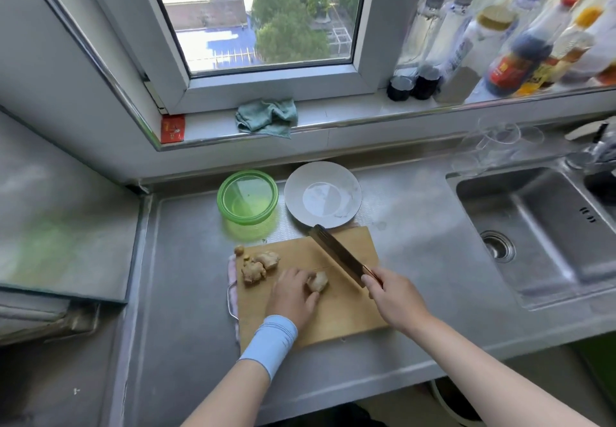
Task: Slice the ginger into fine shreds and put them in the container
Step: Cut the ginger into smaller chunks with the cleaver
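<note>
we see a knobbly tan ginger piece on the wooden board, more ginger chunks at its left end, the translucent green container just beyond.

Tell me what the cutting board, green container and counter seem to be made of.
The cutting board looks like wood or bamboo: matte tan surface. The green container is translucent and glossy, probably plastic, possibly glass; a green glow falls beside it. The counter looks like stainless steel: dull grey brushed sheen.
</note>
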`<state>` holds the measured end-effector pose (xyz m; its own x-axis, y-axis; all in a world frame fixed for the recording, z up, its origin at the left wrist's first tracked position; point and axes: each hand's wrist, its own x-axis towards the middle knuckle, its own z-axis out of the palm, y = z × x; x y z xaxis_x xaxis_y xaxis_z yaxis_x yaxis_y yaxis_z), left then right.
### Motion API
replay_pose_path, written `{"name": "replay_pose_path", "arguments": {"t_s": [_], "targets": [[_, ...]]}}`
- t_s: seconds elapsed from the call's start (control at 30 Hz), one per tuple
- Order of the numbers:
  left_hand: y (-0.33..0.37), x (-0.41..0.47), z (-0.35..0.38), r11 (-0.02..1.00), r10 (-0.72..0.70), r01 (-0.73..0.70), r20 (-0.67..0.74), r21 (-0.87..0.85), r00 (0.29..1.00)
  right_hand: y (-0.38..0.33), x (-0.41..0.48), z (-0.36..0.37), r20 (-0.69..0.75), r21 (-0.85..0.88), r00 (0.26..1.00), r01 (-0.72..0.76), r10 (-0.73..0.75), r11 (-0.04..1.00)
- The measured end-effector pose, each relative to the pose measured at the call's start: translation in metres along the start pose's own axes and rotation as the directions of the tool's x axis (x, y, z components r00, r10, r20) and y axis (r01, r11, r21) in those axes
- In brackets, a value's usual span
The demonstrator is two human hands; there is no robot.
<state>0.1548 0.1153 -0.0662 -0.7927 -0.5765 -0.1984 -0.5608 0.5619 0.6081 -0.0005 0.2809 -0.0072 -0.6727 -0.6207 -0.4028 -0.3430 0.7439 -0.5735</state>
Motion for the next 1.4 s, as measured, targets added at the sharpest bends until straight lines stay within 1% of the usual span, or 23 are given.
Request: {"name": "replay_pose_path", "arguments": {"t_s": [0.17,0.27,0.33,0.4,0.47,0.5,0.57,0.6,0.67,0.73,0.77,0.8,0.83,0.87,0.9,0.93,0.97,1.0,1.1,1.23,1.27,1.33,1.4], "targets": [[0.019,-0.008,0.01,0.992,-0.118,0.121,-0.06,0.045,0.991,0.003,-0.001,0.009,0.016,-0.015,1.0,0.008,-0.008,1.0],[0.017,-0.007,0.006,0.992,-0.08,0.094,-0.154,0.086,0.985,0.003,0.002,0.01,0.025,-0.009,1.0,0.013,-0.013,1.0],[0.008,0.002,0.001,0.996,0.037,-0.027,-0.123,0.085,0.992,0.003,0.004,0.009,0.024,-0.011,1.0,0.016,-0.015,1.0],[0.002,0.011,-0.004,0.984,0.17,-0.172,0.051,0.04,0.984,0.003,0.007,0.007,0.013,-0.013,1.0,0.013,-0.013,1.0],[-0.001,0.016,-0.005,0.894,0.382,-0.418,0.214,0.162,0.899,0.0,0.009,0.004,0.005,-0.034,1.0,0.011,-0.011,0.999],[-0.003,0.017,-0.004,0.867,0.41,-0.46,0.253,0.19,0.876,-0.001,0.011,0.003,0.003,-0.044,1.0,0.011,-0.011,0.999],[-0.003,0.02,-0.005,0.872,0.365,-0.42,0.236,0.252,0.9,-0.005,0.014,0.001,0.01,-0.055,1.0,0.017,-0.016,0.998],[-0.002,0.02,-0.004,0.849,0.381,-0.419,0.176,0.321,0.908,-0.007,0.016,0.0,0.016,-0.055,1.0,0.024,-0.023,0.998],[-0.002,0.016,-0.004,0.848,0.304,-0.336,0.144,0.41,0.942,-0.01,0.019,-0.001,0.03,-0.054,0.999,0.035,-0.034,0.998],[-0.008,0.009,-0.007,0.869,0.215,-0.259,0.15,0.422,0.965,-0.013,0.023,-0.001,0.044,-0.054,0.998,0.049,-0.047,0.997],[-0.012,0.005,-0.014,0.882,0.236,-0.257,0.102,0.394,0.966,-0.015,0.024,-0.001,0.047,-0.056,0.997,0.056,-0.053,0.997],[-0.02,0.004,-0.022,0.905,0.262,-0.243,-0.008,0.349,0.965,-0.016,0.026,-0.001,0.05,-0.058,0.997,0.063,-0.06,0.996],[-0.029,0.005,-0.034,0.948,0.237,-0.191,-0.164,0.255,0.958,-0.018,0.027,-0.001,0.051,-0.059,0.997,0.068,-0.065,0.996],[-0.041,0.01,-0.046,0.98,0.16,-0.11,-0.322,0.168,0.933,-0.019,0.028,0.0,0.05,-0.06,0.996,0.072,-0.069,0.996],[-0.056,0.018,-0.059,0.997,0.031,0.004,-0.429,0.08,0.903,-0.02,0.029,0.0,0.049,-0.061,0.996,0.072,-0.069,0.996],[-0.07,0.027,-0.072,0.994,-0.089,0.109,-0.465,0.016,0.881,-0.021,0.03,0.001,0.048,-0.062,0.996,0.072,-0.069,0.996],[-0.084,0.036,-0.081,0.983,-0.163,0.182,-0.437,0.001,0.884,-0.022,0.03,0.001,0.049,-0.062,0.996,0.073,-0.07,0.995],[-0.093,0.044,-0.087,0.979,-0.178,0.2,-0.369,0.024,0.912,-0.023,0.031,0.002,0.049,-0.059,0.996,0.075,-0.072,0.995],[-0.108,0.058,-0.094,0.985,-0.135,0.151,-0.164,0.085,0.977,-0.025,0.033,0.004,0.043,-0.047,0.996,0.074,-0.072,0.996],[-0.109,0.071,-0.103,0.987,-0.134,0.142,-0.1,0.074,0.986,-0.027,0.032,0.006,0.036,-0.048,0.996,0.078,-0.076,0.996],[-0.107,0.073,-0.103,0.987,-0.155,0.16,-0.127,0.031,0.98,-0.027,0.032,0.006,0.034,-0.049,0.997,0.078,-0.076,0.996],[-0.093,0.071,-0.103,0.955,-0.274,0.245,-0.181,-0.167,0.945,-0.027,0.031,0.006,0.031,-0.042,0.997,0.073,-0.071,0.996],[-0.082,0.067,-0.097,0.891,-0.384,0.321,-0.155,-0.32,0.91,-0.028,0.03,0.007,0.024,-0.026,0.997,0.069,-0.069,0.997]]}}
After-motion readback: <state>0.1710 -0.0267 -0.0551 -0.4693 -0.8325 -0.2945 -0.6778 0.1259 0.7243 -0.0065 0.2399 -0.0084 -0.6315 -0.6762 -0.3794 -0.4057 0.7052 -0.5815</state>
